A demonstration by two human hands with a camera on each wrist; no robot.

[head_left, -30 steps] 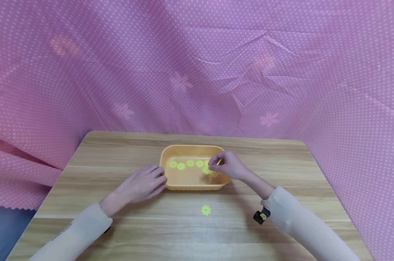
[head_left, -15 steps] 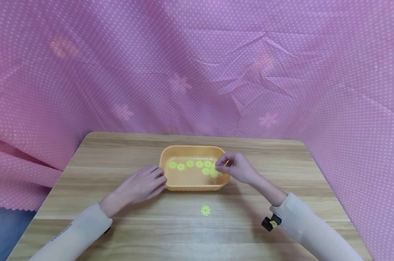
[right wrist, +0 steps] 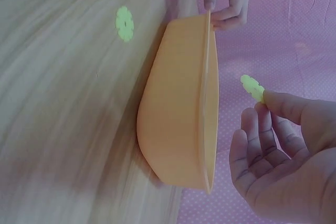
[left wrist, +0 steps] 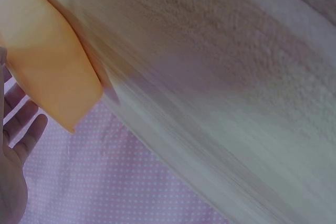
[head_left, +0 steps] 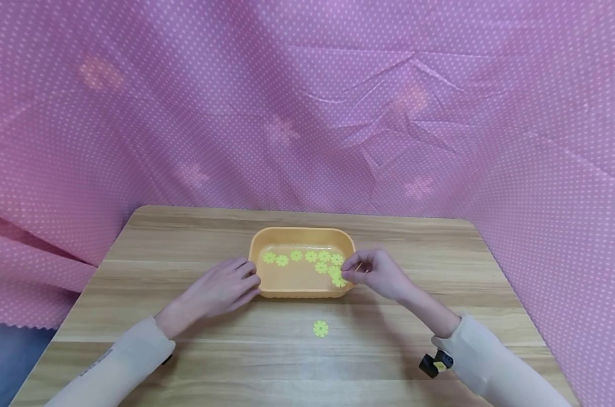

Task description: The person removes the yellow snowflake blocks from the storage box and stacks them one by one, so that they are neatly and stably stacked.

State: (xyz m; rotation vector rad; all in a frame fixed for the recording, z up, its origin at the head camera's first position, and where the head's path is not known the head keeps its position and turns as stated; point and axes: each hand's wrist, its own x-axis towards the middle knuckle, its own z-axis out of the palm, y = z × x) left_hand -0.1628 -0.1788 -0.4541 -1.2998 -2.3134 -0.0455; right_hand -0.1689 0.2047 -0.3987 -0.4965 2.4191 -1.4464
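My left hand [head_left: 223, 285] holds the left end of a shallow orange plastic basin [head_left: 302, 293]. In the right wrist view, that left hand's [right wrist: 231, 1] thumb and fingers pinch the rim. My right hand [head_left: 381, 275] is over the basin's right end, pinching a yellow-green flower-shaped plastic disc [right wrist: 253, 87] between thumb and index finger. The other right fingers are loosely curved. Several like discs [head_left: 297, 256] lie in a bent row on the basin floor, the right end partly hidden by the hand. One loose disc [head_left: 320, 328] lies on the table in front of the basin.
The basin stands on a wood-grain table [head_left: 226, 367] with rounded far corners. A pink dotted cloth [head_left: 307, 113] hangs behind and along both sides. Each sleeve has a small black device at the wrist; the right device [head_left: 436, 364] shows clearly.
My right hand has moved right and toward me over the basin with the disc, uncovering more of the row's right part. My left hand, the basin and the loose disc have stayed in place.
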